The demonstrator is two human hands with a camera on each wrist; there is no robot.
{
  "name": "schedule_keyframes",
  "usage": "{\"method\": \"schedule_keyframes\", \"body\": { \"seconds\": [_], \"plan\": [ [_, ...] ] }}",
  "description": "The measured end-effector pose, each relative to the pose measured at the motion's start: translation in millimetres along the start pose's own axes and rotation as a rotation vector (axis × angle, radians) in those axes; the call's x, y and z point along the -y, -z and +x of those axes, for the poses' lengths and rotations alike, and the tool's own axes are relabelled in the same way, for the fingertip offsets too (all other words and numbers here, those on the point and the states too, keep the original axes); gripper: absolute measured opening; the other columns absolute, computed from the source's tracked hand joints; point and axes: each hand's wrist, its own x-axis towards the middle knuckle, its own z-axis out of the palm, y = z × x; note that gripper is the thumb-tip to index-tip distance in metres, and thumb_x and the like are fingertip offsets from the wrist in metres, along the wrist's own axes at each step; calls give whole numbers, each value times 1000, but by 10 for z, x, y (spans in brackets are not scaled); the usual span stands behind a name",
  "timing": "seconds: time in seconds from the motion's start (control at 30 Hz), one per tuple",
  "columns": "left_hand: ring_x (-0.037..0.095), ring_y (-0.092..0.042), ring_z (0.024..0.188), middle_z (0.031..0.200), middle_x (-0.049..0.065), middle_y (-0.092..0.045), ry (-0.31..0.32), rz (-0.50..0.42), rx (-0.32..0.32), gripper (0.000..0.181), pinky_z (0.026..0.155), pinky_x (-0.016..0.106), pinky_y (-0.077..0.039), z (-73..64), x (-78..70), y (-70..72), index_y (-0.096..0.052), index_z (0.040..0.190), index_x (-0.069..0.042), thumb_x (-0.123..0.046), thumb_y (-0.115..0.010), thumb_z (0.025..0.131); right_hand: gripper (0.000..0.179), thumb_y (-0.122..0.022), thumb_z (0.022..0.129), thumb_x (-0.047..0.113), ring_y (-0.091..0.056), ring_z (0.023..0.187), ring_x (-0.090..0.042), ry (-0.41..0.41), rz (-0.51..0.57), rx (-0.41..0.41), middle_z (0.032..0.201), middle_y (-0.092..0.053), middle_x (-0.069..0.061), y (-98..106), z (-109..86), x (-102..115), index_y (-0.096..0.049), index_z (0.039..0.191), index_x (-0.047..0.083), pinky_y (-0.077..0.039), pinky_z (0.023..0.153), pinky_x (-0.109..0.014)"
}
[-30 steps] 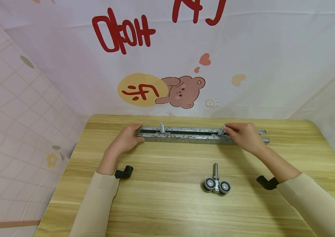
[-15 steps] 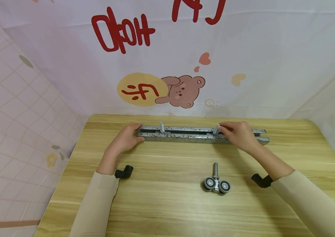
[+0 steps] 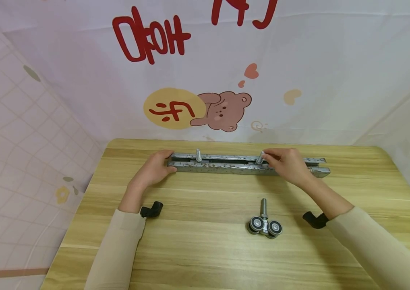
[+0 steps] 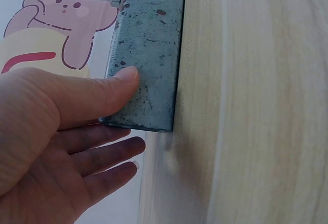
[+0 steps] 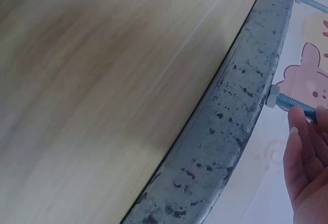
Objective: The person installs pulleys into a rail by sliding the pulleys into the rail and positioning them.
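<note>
A speckled grey metal track with a slot along its top lies across the back of the table. My left hand grips its left end, thumb on the near side wall and other fingers around the far side. Between right thumb and fingers, my right hand pinches an upright threaded bolt that stands out of the slot. A second bolt with a nut stands in the slot near the left end. What sits below both bolts is mostly hidden inside the track.
On the table, in front of the track, lies a loose roller with black-and-silver wheels and a threaded bolt. A printed cloth hangs behind the table's back edge. Black fittings show at both sleeves.
My right hand has slid its bolt leftward along the slot, toward the second bolt. The left hand, the track and the loose roller have stayed in place.
</note>
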Motion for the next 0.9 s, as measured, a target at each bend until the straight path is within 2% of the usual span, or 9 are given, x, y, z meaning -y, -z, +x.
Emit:
{"method": "schedule_keyframes", "body": {
  "seconds": [0.13,0.4,0.9],
  "plan": [
    [42,-48,142,158,26,-45,3,1,-3,67,115,55,-44,1,-8,-2,-41,157,6,-9,-73,100,23,-69,103,10,-76,72,-22,-2,10,5,96,-79,-18,-18,17,25,-78,118,-4,-53,56,-21],
    [41,-48,142,158,25,-46,6,6,-4,67,115,55,-44,0,0,-15,-42,157,5,-10,-73,100,23,-68,104,12,-73,69,-20,-6,-1,13,86,-78,-14,-51,37,67,-78,118,-3,-48,52,-25],
    [41,-47,143,158,25,-45,5,10,-4,67,115,56,-43,10,19,-18,-42,157,5,-10,-73,100,24,-69,104,13,-75,71,-21,7,6,23,92,-79,-16,-129,95,93,-78,117,-5,-56,59,-28]
  ]
}}
